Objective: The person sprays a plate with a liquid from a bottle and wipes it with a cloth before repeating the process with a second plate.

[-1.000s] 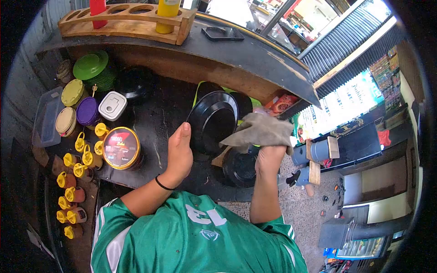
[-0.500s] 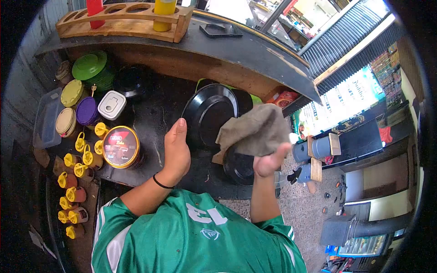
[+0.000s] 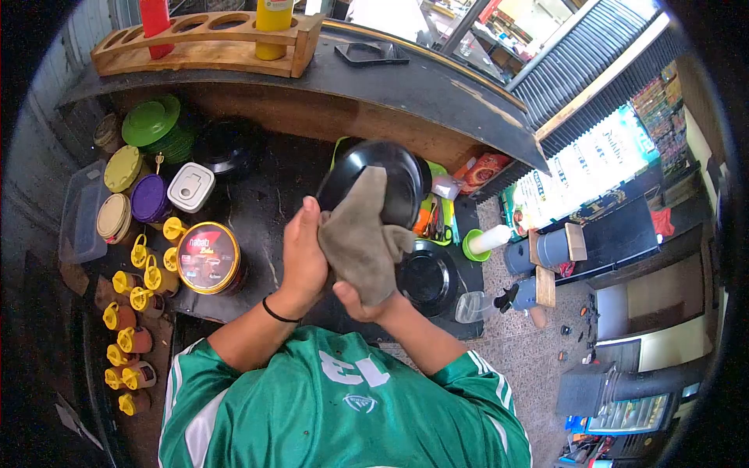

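My left hand (image 3: 303,253) is closed at the near left edge of a shiny black plate (image 3: 399,171), thumb up and the other fingers mostly hidden. The plate is held tilted above the counter. A grey-brown cloth (image 3: 355,234) lies bunched against the plate's near side, and my right hand (image 3: 367,303) is closed on its lower end, close beside the left hand. To the right of that hand, another black plate (image 3: 429,281) rests on the counter.
Left on the black counter (image 3: 269,288) stand a round wafer tub (image 3: 209,257), lidded containers and several yellow-capped bottles (image 3: 133,339). Green plates (image 3: 152,121) sit behind. A raised shelf (image 3: 421,82) crosses the back. A green-based white bottle (image 3: 488,240) stands right.
My right hand has swung left with the cloth, from beside the plate to against it. The held plate has tilted, and the counter plate behind the cloth has come into view.
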